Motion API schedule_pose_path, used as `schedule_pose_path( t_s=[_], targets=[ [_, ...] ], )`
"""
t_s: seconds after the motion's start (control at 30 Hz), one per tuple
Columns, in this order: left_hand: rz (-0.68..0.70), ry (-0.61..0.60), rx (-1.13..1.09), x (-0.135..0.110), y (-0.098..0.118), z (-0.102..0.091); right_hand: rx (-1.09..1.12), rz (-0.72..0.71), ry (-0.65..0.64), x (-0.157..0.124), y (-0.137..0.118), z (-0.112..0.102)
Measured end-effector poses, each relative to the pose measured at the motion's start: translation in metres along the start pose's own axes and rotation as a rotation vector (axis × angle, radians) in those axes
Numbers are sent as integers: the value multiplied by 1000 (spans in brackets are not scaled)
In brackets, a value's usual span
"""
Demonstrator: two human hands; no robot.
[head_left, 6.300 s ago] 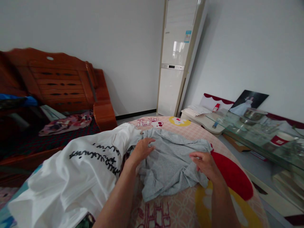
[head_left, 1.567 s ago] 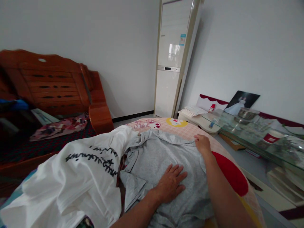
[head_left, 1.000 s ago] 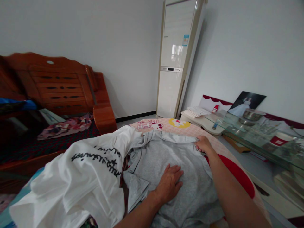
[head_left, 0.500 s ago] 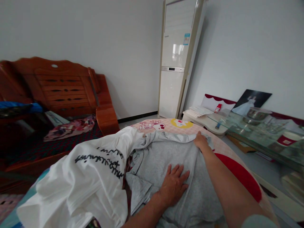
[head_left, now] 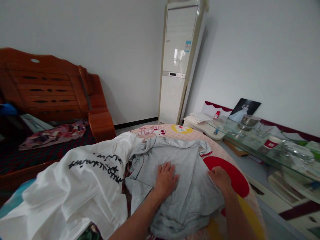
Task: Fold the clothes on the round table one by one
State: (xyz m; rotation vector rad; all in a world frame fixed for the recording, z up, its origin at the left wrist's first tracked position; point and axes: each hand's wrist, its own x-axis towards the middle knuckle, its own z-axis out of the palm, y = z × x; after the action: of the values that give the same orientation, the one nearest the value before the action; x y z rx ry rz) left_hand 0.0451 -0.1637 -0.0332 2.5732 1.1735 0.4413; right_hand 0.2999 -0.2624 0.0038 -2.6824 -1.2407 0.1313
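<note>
R hand (head_left: 220, 180) lower on gry shirt (head_left: 188, 190)

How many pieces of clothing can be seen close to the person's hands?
2: a grey garment under the left hand, and, left of it, a white garment with black lettering. Others may be hidden; I cannot tell what the dark patterned fabric below is.

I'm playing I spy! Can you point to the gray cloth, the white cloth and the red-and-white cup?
Gray cloth (head_left: 188, 186): head view, near its middle.
White cloth (head_left: 75, 188): head view, below its black writing.
Red-and-white cup (head_left: 271, 143): head view, red part.
</note>
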Motion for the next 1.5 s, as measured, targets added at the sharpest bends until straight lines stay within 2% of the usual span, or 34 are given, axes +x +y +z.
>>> schedule_pose_path(
  t_s=[0.13, 0.3, 0.53, 0.67, 0.77, 0.87, 1.03, 1.17, 1.33, 1.4, 1.5],
  targets=[
    [-32, 20, 33, 6, -18, -8, -63, 55, -16, -29, 17, 2],
    [-40, 17, 66, 9, -28, -8, -57, 116, 10, -44, 25, -1],
    [-14, 62, 71, 9, -31, -1, 95, 138, 82, -46, 20, -3],
    [-12, 57, 54, 10, -30, -3, -16, 57, 56, -52, 20, 4],
    [-16, 57, 44, 10, -30, -4, -72, 55, 30, -58, 20, 6],
    [-11, 67, 36, 10, -31, -3, -89, 99, 50, -62, 21, 2],
    [-10, 59, 32, 10, -32, -4, -78, 252, 41, -66, 30, -11],
    [-17, 41, 43, 10, -31, -6, -86, 282, 47, -71, 42, -12],
    [-23, 28, 56, 9, -29, -6, -130, 221, 66, -66, 40, -9],
    [-28, 18, 53, 9, -28, -6, -119, 84, 106, -57, 25, -7],
    [-38, 3, 53, 8, -26, -7, -33, -213, 156, -38, -17, 3]
  ],
)
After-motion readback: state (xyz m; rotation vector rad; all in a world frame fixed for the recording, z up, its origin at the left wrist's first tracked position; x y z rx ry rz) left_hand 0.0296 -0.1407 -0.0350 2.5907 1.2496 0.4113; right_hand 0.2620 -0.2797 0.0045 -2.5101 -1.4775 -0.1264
